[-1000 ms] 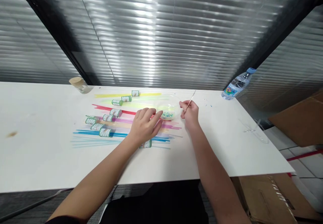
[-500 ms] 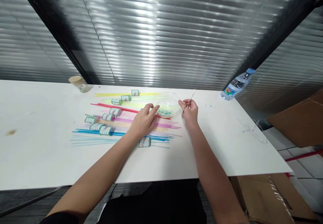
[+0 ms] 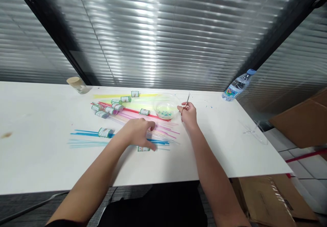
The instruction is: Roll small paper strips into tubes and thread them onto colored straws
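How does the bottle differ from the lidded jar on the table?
The bottle is tall with a narrow neck; the jar is squat. The bottle has a blue cap, the jar a wide tan lid. Both are see-through and stand near the table's far edge.

Wearer: black sleeve [image 3: 65, 223] on left arm, stopping short of the bare forearm [image 3: 95, 179]. Plain black clothing [image 3: 158, 206] below table [image 3: 163, 170]'s near edge. Left hand [image 3: 139, 131], right hand [image 3: 189, 114] ungloved.

The scissors [image 3: 186, 106] are shiny metal, the bowl [image 3: 166, 108] clear plastic (glossy), the tabletop [image 3: 51, 145] smooth.
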{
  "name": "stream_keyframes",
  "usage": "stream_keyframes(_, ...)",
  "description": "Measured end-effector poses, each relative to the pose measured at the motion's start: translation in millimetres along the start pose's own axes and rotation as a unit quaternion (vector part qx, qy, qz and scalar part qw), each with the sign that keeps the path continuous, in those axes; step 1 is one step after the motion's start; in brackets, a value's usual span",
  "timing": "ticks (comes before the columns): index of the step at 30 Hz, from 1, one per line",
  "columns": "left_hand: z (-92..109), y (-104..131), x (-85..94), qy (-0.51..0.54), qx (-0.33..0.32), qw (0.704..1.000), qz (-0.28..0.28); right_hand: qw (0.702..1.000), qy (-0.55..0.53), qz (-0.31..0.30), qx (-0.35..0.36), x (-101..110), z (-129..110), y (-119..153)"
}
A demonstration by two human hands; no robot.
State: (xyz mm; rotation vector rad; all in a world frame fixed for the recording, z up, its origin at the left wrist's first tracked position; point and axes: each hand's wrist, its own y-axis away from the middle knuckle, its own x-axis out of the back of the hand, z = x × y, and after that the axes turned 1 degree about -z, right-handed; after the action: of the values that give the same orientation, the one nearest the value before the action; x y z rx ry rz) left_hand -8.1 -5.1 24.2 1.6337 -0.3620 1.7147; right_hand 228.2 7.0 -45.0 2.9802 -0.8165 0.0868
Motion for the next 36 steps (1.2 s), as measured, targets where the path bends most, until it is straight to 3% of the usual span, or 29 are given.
stream_keyframes(4,3,8,-0.8,0.038,0.031,0.993,-0.105,1.000,-0.008,0.005,0.004,0,0,-1)
stream_keyframes(7,-2,13,-3.8,0.034,0.041,0.992,-0.115,1.000,-0.020,0.004,0.005,0,1,-2)
stream_keyframes(13,-11,15,-12.2,0.043,0.012,0.997,-0.058,0.999,-0.032,0.000,0.007,-1,-1,-1)
stream_keyframes(23,-4,-2,-19.4,0.015,0.010,0.997,0.074,0.996,-0.088,0.026,-0.006,1,-9,3)
stream_keyframes(30,-2,-20,-31.8,-0.064,0.038,0.991,0.109,0.992,-0.113,0.047,-0.016,2,-6,-1)
stream_keyframes(36,-6,-28,-41.1,-0.059,0.013,0.987,0.150,0.985,-0.159,0.067,-0.028,5,-9,-3)
